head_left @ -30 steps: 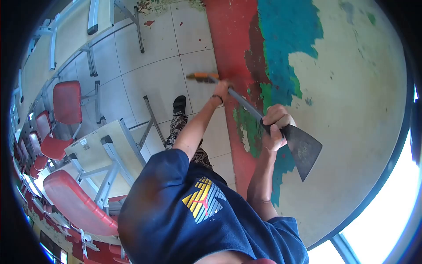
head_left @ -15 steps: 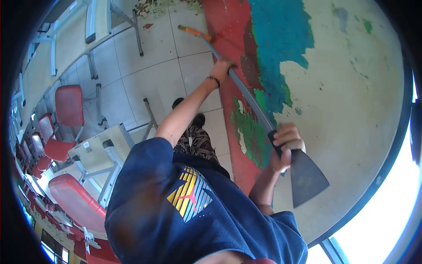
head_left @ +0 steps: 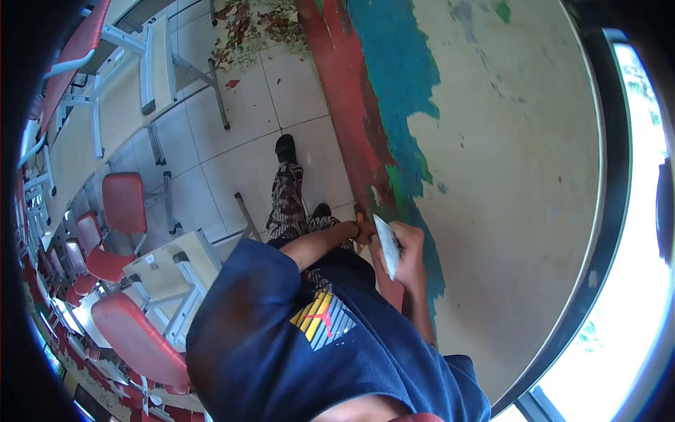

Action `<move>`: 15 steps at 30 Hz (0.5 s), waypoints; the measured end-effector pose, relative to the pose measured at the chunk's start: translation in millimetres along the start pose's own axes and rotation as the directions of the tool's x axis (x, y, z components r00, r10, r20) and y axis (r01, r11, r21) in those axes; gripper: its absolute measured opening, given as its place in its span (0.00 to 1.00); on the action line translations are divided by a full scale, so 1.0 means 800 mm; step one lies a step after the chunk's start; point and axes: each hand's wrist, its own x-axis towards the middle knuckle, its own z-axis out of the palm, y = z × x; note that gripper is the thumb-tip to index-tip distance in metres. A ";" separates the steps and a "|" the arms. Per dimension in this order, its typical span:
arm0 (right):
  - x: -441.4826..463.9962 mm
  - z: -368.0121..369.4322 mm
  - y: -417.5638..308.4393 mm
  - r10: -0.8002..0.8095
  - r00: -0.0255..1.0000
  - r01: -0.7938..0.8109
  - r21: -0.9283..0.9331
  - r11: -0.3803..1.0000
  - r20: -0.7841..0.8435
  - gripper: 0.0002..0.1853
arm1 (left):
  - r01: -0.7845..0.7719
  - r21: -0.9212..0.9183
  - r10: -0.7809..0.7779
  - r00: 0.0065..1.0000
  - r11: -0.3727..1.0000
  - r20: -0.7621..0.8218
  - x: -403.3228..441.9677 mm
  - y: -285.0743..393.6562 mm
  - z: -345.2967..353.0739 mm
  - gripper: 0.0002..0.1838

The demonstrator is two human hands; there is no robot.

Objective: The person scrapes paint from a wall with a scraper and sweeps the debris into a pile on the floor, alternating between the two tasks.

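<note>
A long-handled scraper shows mostly as its pale, flat blade (head_left: 386, 246), tilted up close in front of my waist. My right hand (head_left: 409, 247) is closed around it just beside the blade. My left hand (head_left: 366, 232), with a dark band at the wrist, is closed near the orange handle end and partly hidden behind the blade. Most of the pole is out of sight. Both hands are near the wall's lower part, where red paint (head_left: 334, 77) and teal paint (head_left: 394, 70) border a bare beige area (head_left: 513, 183).
Paint flakes (head_left: 260, 28) litter the tiled floor (head_left: 232, 126) along the wall. To the left stand red chairs (head_left: 125, 200) and desks with metal legs (head_left: 169, 264). A dark window frame (head_left: 598, 232) runs down the right side. My shoe (head_left: 285, 149) is on the tiles.
The scraper has swung from stretched out along the wall to close before my waist. My left hand has come back toward my right, and the view has shifted. One foot is farther forward.
</note>
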 end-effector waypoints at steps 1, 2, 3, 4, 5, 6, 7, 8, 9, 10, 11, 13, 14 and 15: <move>0.017 0.015 0.012 -0.013 0.999 0.012 -0.050 0.999 -0.036 0.10 | 0.000 -0.005 0.000 1.000 1.000 0.001 0.001 -0.009 -0.016 0.25; 0.035 0.022 0.013 0.009 0.999 -0.011 -0.045 0.999 -0.045 0.10 | 0.060 -0.035 -0.059 0.998 0.998 0.031 -0.001 -0.011 -0.035 0.25; 0.056 0.029 0.014 0.026 0.998 -0.028 -0.041 0.999 -0.054 0.11 | 0.119 -0.058 -0.115 0.991 0.991 0.063 0.000 -0.018 -0.064 0.25; 0.075 0.036 0.014 0.039 0.998 -0.041 -0.046 0.998 -0.050 0.11 | 0.175 -0.084 -0.167 0.982 0.981 0.091 0.004 -0.021 -0.096 0.25; 0.094 0.041 0.013 0.058 0.993 -0.064 -0.052 0.997 -0.104 0.10 | 0.230 -0.113 -0.217 0.969 0.967 0.115 0.012 -0.022 -0.129 0.25; 0.111 0.043 0.010 0.076 0.986 -0.086 -0.061 0.994 -0.148 0.10 | 0.282 -0.147 -0.264 0.955 0.948 0.133 0.022 -0.019 -0.158 0.25; 0.125 0.048 0.015 0.082 0.989 -0.092 -0.077 0.993 -0.122 0.10 | 0.333 -0.179 -0.310 0.939 0.926 0.146 0.033 -0.016 -0.188 0.25; 0.139 0.055 0.028 0.098 0.968 -0.114 -0.057 0.992 -0.232 0.10 | 0.309 -0.192 -0.301 0.951 0.932 0.070 0.036 -0.017 -0.224 0.22; 0.158 0.061 0.033 0.111 0.935 -0.129 -0.031 0.991 -0.335 0.10 | 0.286 -0.200 -0.294 0.956 0.937 -0.012 0.036 -0.020 -0.262 0.18; 0.182 0.064 0.018 0.105 0.961 -0.120 -0.045 0.992 -0.255 0.09 | 0.285 -0.215 -0.300 0.953 0.934 -0.040 0.039 -0.027 -0.296 0.18; 0.210 0.072 0.007 0.102 0.969 -0.117 -0.054 0.992 -0.225 0.09 | 0.312 -0.203 -0.328 0.943 0.928 -0.049 0.040 -0.035 -0.326 0.19; 0.266 0.095 -0.008 0.103 0.923 -0.079 0.080 0.994 -0.371 0.08 | 0.350 -0.207 -0.370 0.927 0.914 -0.068 0.043 -0.049 -0.376 0.20; 0.288 0.103 -0.012 0.112 0.930 -0.088 0.084 0.993 -0.351 0.08 | 0.342 -0.181 -0.372 0.911 0.922 -0.176 0.041 -0.057 -0.395 0.19; 0.307 0.112 -0.014 0.036 0.948 -0.014 0.072 0.997 -0.316 0.09 | 0.342 -0.154 -0.372 0.886 0.927 -0.277 0.036 -0.064 -0.413 0.19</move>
